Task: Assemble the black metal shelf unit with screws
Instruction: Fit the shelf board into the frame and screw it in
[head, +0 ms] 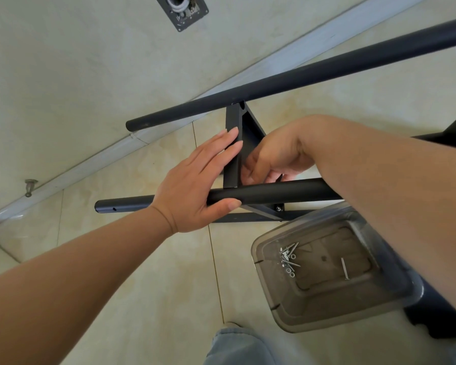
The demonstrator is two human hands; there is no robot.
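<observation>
The black metal shelf frame lies on the tiled floor. Its far round tube (300,75) and near round tube (274,192) are joined by a flat cross bracket (233,119). My left hand (195,180) lies with straight fingers against the bracket's left face, its thumb under the near tube. My right hand (279,154) reaches inside the frame where the bracket meets the near tube. Its fingers are curled and pinch a small dark tool (281,177) that is mostly hidden. Loose screws and washers (287,259) lie in a clear plastic tub (379,314).
A fitted bolt (278,207) shows on the frame below the near tube. One long screw (344,268) lies apart in the tub. An open wall box (181,9) and a door stop (30,187) sit on the wall. My jeans knee (237,349) is at the bottom.
</observation>
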